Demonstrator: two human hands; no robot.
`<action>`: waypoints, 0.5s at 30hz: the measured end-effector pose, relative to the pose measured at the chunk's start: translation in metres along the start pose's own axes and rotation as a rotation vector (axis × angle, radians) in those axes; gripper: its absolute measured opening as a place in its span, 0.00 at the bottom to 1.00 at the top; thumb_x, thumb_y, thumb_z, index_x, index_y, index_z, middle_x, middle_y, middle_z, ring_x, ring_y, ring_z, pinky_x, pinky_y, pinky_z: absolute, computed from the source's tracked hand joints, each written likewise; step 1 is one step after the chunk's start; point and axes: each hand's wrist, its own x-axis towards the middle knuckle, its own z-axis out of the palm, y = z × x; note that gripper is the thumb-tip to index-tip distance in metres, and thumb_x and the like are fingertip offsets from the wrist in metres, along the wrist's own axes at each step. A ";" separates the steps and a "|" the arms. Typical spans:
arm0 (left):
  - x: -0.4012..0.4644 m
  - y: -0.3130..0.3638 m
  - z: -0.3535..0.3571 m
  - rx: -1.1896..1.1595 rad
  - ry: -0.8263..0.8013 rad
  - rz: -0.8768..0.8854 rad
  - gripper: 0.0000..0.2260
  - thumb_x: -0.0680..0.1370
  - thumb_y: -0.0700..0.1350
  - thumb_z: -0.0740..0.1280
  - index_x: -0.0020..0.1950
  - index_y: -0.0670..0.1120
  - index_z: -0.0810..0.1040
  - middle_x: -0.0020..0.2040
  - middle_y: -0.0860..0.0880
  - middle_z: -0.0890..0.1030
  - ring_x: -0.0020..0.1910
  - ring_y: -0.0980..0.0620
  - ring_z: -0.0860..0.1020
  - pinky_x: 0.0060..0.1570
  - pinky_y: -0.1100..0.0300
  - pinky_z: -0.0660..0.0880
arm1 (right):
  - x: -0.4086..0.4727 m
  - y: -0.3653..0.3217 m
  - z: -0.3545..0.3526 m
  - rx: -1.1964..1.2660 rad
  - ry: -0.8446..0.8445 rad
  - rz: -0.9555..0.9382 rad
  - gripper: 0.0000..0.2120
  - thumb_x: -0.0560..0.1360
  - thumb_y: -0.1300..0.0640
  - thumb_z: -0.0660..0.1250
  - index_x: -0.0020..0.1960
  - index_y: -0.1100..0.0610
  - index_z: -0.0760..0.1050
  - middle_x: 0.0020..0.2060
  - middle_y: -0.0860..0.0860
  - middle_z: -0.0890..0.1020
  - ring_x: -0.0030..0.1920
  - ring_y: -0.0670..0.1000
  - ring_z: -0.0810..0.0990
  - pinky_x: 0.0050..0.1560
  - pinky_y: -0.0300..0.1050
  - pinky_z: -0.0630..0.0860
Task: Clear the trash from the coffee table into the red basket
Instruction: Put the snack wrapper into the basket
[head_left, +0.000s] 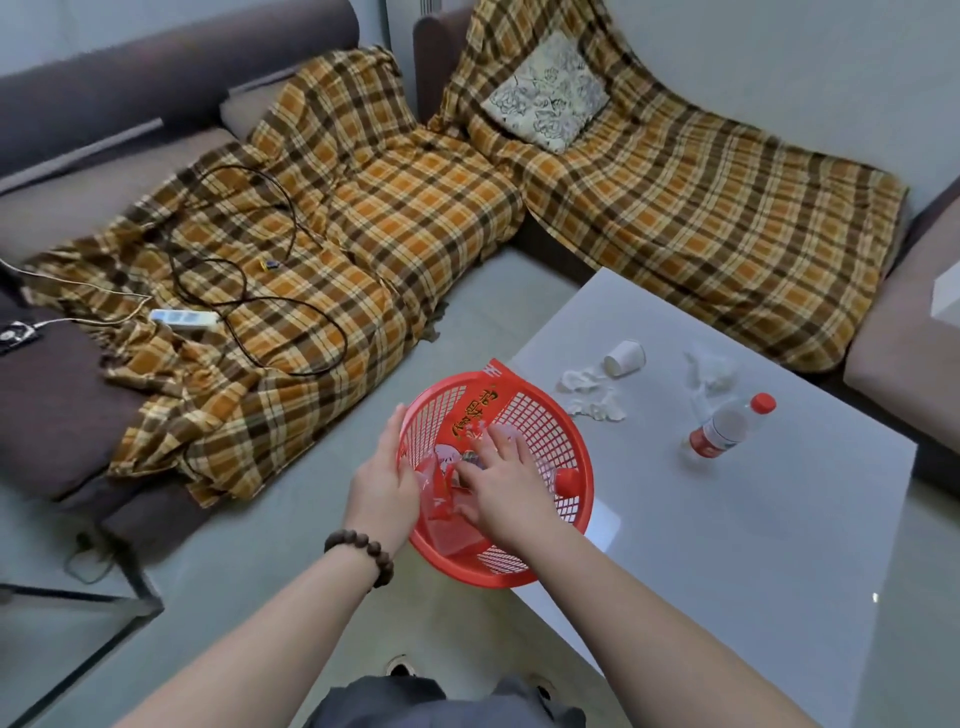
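The right hand (501, 480) presses flat, fingers spread and holding nothing, inside the red basket (566, 441) at frame centre; the left hand (382, 480) grips its rim. Remaining trash lies upper right on the bench (753, 519), nearer the right hand: paper cup (625, 357), tissues (592, 392), and bottle (730, 428) angled upper right.

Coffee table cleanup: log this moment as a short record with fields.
basket: red basket, held at the near left corner of the coffee table
left hand: left hand grips the basket's rim
right hand: right hand inside the basket, pressing on red paper and clear plastic
still on table: paper cup on its side; crumpled tissues; clear wrapper; bottle with red cap
task state: unfinished
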 end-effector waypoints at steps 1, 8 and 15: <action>0.004 -0.006 -0.004 -0.001 0.006 -0.007 0.25 0.78 0.41 0.56 0.73 0.59 0.59 0.47 0.49 0.78 0.39 0.57 0.77 0.39 0.58 0.74 | 0.003 -0.005 0.001 0.023 0.016 -0.005 0.22 0.75 0.45 0.62 0.68 0.51 0.68 0.73 0.58 0.63 0.75 0.60 0.50 0.74 0.61 0.44; 0.042 -0.057 -0.040 0.050 0.096 -0.072 0.26 0.77 0.40 0.57 0.74 0.56 0.58 0.57 0.43 0.78 0.48 0.45 0.76 0.45 0.56 0.69 | 0.010 -0.024 -0.006 0.399 0.247 -0.003 0.19 0.73 0.56 0.67 0.63 0.56 0.74 0.68 0.59 0.70 0.71 0.59 0.63 0.73 0.54 0.57; 0.058 -0.103 -0.060 0.151 0.197 -0.177 0.28 0.75 0.38 0.58 0.73 0.55 0.59 0.61 0.37 0.76 0.54 0.37 0.75 0.53 0.49 0.69 | -0.013 0.030 0.064 0.489 0.204 0.545 0.23 0.75 0.50 0.64 0.69 0.51 0.67 0.72 0.53 0.63 0.73 0.55 0.57 0.72 0.51 0.58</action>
